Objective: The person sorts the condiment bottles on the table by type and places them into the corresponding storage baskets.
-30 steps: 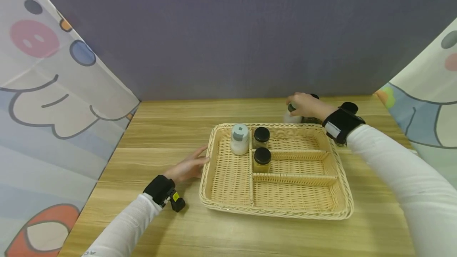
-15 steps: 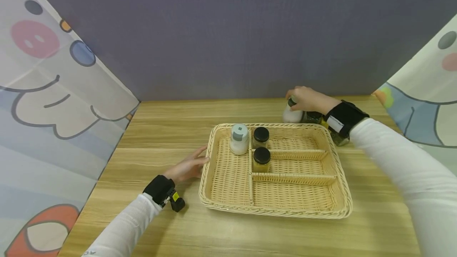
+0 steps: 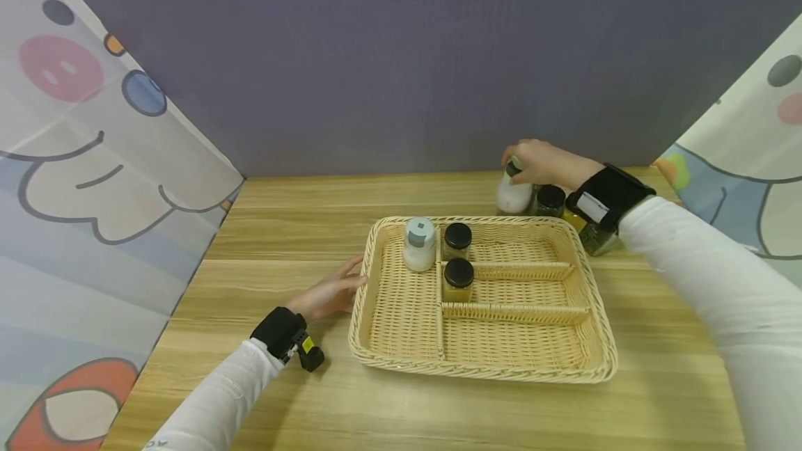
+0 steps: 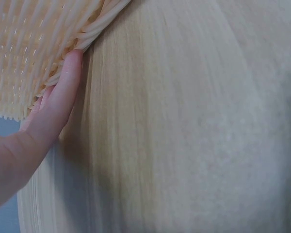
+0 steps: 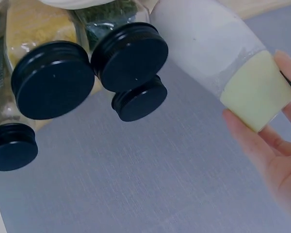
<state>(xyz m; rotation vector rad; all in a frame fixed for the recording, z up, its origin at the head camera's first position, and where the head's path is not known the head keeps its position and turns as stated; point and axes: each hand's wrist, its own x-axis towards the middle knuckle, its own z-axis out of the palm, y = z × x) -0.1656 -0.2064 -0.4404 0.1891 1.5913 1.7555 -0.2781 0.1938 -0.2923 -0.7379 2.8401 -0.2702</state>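
Wood-grain table (image 3: pixel 301 221), grey backdrop (image 3: pixel 401 68) behind it, cartoon-printed curtains (image 3: pixel 50 193) on both sides. Head view: wicker basket (image 3: pixel 482 370) on the table, right of centre. Inside, a shaker (image 3: pixel 418 252) at the far end of the long left compartment; far jar (image 3: pixel 458 236) and near jar (image 3: pixel 459 281) each at the left end of its own row, the dividers (image 3: pixel 516 314) presumably meant to keep things apart. Left hand (image 3: pixel 328 296) at the basket's left side, fingers touching the rim, nothing clasped; likely there to steady it. Right hand (image 3: pixel 541 162), beyond the far rim, grasps a white bottle (image 3: pixel 514 199) by its cap (image 3: pixel 514 163), perhaps because the outer jars (image 3: pixel 550 199) crowd its lower part. Whether the bottle's base bears on the table, cannot tell. Left wrist view: one finger extended along the outside of the weave, more brace than clench (thumb mostly cut off). Right wrist view: digits pinch the pale cap from opposite sides. Four black lids (image 5: pixel 53 80) close together near the bottle, yellow and green fills behind two.
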